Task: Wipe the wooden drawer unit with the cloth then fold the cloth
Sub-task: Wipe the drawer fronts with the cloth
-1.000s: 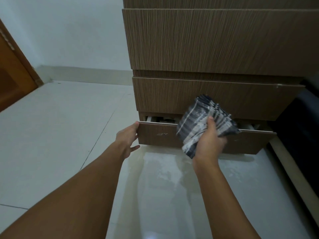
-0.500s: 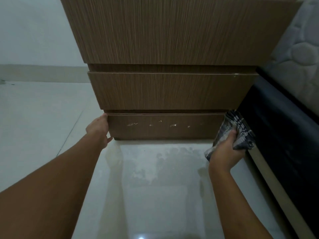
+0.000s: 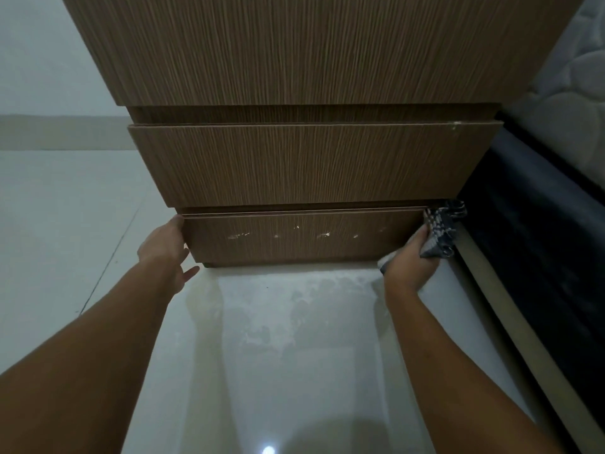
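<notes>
Right hand (image 3: 411, 257): fingers curled round a bunched checked cloth (image 3: 442, 231), dark blue and white, which it holds against the right end of the bottom drawer front (image 3: 304, 237); the cloth sticks up above the knuckles, just beside the dark bed base (image 3: 523, 224). Left hand (image 3: 163, 247): fingers fairly straight, tips touching the left end of the same drawer front, thumb spread below; it holds nothing. Bottom drawer front: brown wood grain, pale scuff marks in a row across its middle, pushed in beneath the drawer above. Wooden drawer unit (image 3: 294, 165): two larger fronts stacked above, each overhanging the one below. Floor (image 3: 288, 339): pale glossy tile, with a dull smeared patch in front of the unit and a small light reflection near the lower edge. Quilted mattress (image 3: 576, 93) at upper right, above the bed base. Pale wall (image 3: 42, 60) at upper left.
</notes>
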`<control>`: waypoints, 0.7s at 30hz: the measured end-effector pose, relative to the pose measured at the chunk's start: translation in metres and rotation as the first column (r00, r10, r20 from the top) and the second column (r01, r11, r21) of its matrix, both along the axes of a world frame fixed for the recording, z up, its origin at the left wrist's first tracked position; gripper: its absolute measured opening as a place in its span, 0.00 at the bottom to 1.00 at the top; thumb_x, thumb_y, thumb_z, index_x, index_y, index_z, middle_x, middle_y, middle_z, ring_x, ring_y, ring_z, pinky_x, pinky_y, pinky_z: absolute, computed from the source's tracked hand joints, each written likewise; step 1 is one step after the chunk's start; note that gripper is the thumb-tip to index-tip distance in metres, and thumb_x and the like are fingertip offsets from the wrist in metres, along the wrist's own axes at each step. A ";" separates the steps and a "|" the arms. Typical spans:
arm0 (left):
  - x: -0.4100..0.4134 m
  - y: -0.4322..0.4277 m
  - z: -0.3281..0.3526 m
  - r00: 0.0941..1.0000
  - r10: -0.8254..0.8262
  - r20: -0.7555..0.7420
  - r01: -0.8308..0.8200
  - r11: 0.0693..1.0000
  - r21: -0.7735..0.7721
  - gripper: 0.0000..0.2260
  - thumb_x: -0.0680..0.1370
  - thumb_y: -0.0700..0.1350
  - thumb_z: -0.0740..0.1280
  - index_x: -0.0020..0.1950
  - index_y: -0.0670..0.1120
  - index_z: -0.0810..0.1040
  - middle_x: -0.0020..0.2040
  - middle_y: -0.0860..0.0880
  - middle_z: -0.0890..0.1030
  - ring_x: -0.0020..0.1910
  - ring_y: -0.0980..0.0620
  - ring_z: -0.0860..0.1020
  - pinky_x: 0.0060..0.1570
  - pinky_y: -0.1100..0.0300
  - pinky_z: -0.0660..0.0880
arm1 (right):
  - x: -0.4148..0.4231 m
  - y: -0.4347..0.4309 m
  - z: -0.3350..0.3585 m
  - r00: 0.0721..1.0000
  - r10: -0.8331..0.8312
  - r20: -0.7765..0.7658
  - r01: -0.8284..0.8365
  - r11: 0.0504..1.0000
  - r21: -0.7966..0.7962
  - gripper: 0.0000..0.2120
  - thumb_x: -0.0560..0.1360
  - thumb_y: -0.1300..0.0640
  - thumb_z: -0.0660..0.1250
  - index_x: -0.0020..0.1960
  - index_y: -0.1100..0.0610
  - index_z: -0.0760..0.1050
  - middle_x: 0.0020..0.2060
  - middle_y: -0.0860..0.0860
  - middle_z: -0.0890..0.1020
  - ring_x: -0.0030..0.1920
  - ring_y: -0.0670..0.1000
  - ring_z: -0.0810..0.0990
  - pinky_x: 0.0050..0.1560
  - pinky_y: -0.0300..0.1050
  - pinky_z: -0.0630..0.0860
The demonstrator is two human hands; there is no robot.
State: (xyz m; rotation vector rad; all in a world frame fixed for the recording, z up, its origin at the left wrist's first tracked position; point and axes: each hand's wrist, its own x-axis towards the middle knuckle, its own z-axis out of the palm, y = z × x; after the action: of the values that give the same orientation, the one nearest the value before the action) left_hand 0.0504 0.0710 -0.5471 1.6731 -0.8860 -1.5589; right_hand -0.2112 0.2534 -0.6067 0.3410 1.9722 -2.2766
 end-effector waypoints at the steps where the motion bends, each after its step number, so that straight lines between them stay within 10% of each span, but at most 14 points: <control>1: 0.000 -0.001 0.000 1.000 -0.006 0.001 0.006 1.000 0.000 0.10 0.78 0.53 0.65 0.57 0.52 0.72 0.58 0.51 0.76 0.59 0.49 0.74 0.53 0.47 0.75 | 0.003 -0.006 -0.005 0.999 0.037 0.001 -0.037 0.999 0.014 0.26 0.78 0.42 0.62 0.68 0.58 0.69 0.59 0.51 0.78 0.59 0.51 0.76 0.56 0.38 0.68; 8: 0.005 -0.005 0.001 0.999 -0.034 0.024 0.034 0.999 0.009 0.12 0.78 0.52 0.65 0.60 0.52 0.73 0.61 0.50 0.76 0.64 0.47 0.73 0.57 0.45 0.74 | 0.033 -0.047 -0.033 0.980 0.141 -0.142 -0.119 0.981 0.156 0.54 0.64 0.18 0.49 0.79 0.51 0.51 0.74 0.51 0.67 0.73 0.52 0.68 0.71 0.54 0.67; 18: 0.017 -0.012 0.014 0.981 -0.180 0.071 0.175 0.982 0.064 0.17 0.80 0.52 0.63 0.68 0.49 0.71 0.68 0.46 0.75 0.65 0.42 0.73 0.62 0.42 0.73 | 0.134 -0.088 -0.022 0.916 0.281 -0.287 -0.235 0.954 0.184 0.40 0.76 0.35 0.54 0.76 0.42 0.32 0.77 0.56 0.60 0.75 0.56 0.63 0.72 0.55 0.65; 21: 0.021 -0.016 0.019 0.965 -0.250 0.083 0.243 0.966 0.084 0.17 0.80 0.52 0.62 0.68 0.50 0.70 0.67 0.46 0.74 0.64 0.42 0.73 0.62 0.43 0.73 | 0.165 -0.100 -0.019 0.892 0.372 -0.257 -0.340 0.927 0.159 0.39 0.81 0.46 0.58 0.74 0.43 0.29 0.78 0.57 0.57 0.76 0.56 0.60 0.72 0.42 0.60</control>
State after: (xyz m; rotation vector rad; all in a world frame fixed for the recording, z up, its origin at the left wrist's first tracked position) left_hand 0.0717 0.0550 -0.5281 1.7529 -1.1352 -1.7063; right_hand -0.0460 0.1530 -0.6258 -0.3387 2.0801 -2.0747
